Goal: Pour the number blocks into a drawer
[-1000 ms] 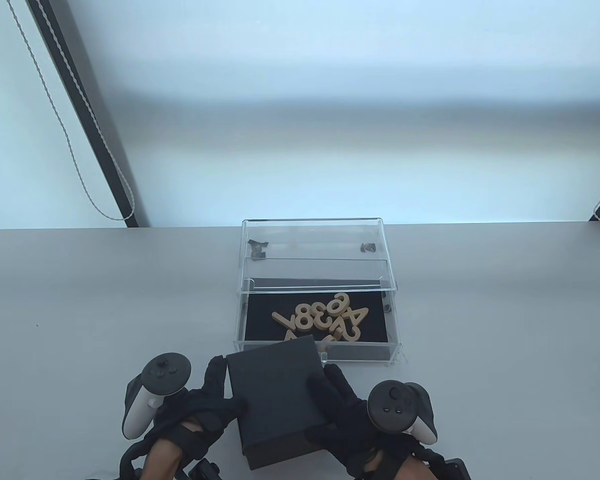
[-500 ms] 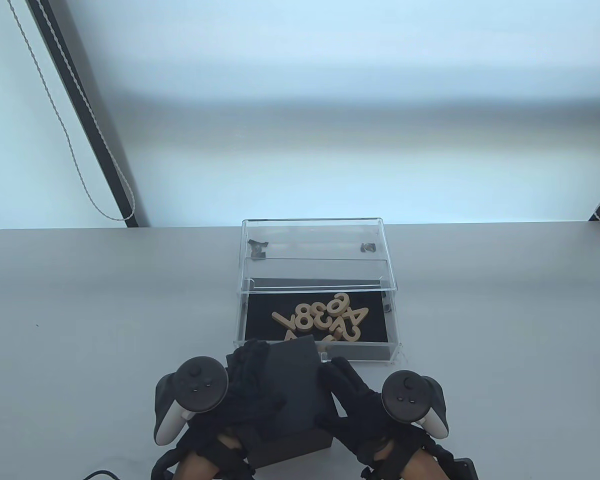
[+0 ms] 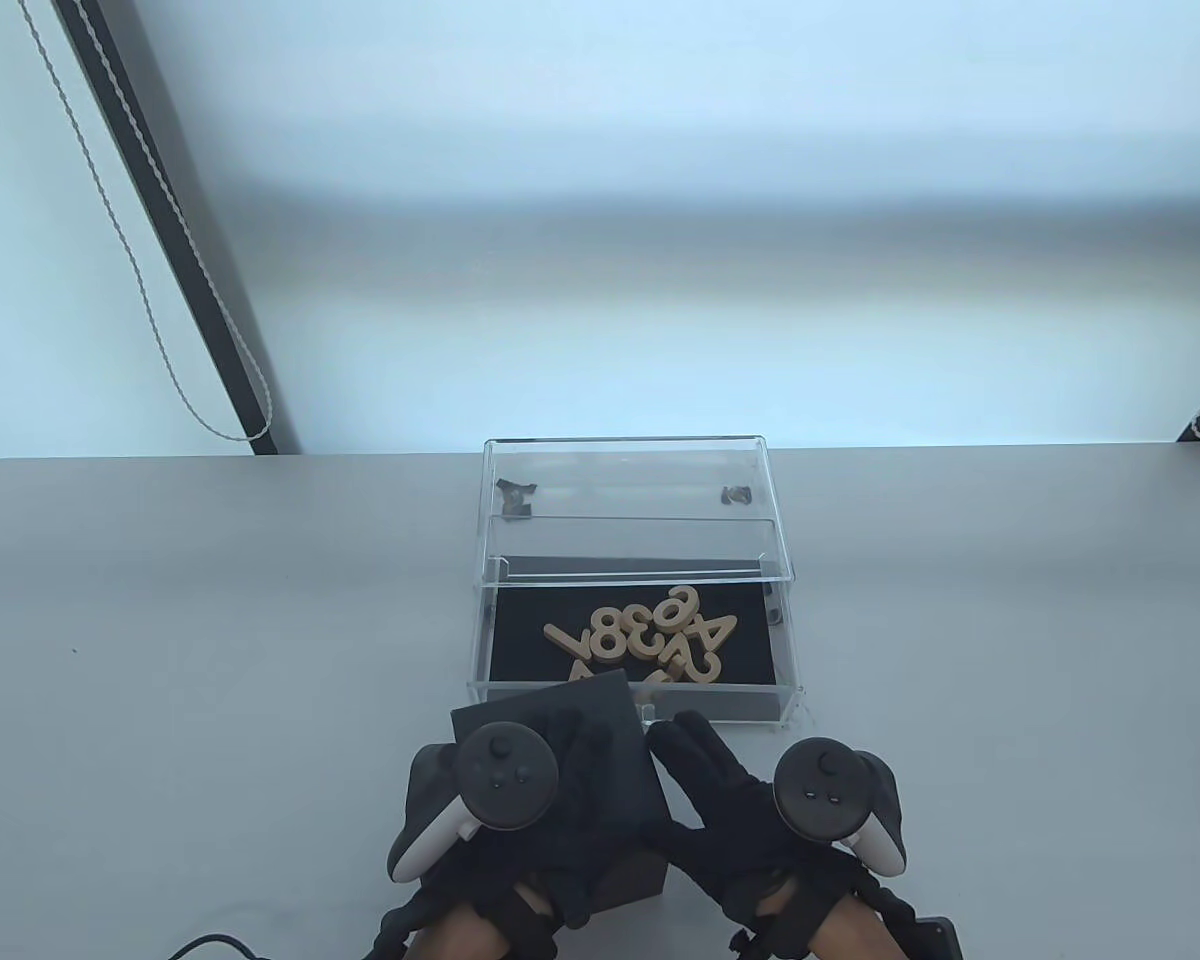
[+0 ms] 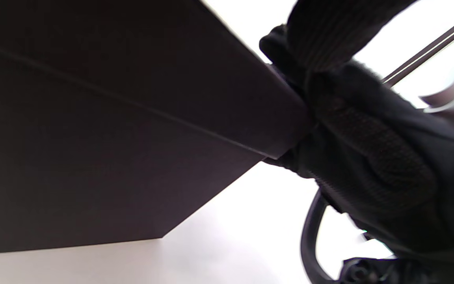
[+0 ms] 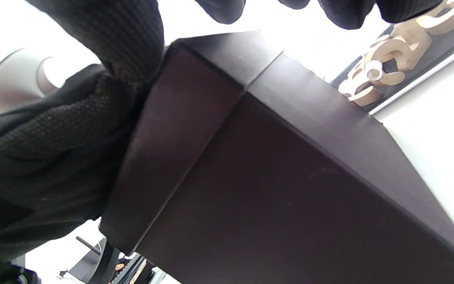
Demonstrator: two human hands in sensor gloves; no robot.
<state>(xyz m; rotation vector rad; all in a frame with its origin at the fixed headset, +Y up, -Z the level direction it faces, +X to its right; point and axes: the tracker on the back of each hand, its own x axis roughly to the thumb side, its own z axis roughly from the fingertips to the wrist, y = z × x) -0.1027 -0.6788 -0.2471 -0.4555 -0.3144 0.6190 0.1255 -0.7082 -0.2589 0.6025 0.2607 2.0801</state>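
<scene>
Wooden number blocks point(image 3: 650, 640) lie in the open clear drawer point(image 3: 480, 640). The left hand point(image 3: 520, 800) rests flat on the lidded black box point(image 3: 600, 715); the right hand point(image 3: 730, 810) touches its side, fingers spread. Pouring looks finished; next likely comes shutting the drawer.

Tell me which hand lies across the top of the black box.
The left hand rests on top of the black box, its fingers spread over the lid. The right hand is at the box's right side instead.
</scene>
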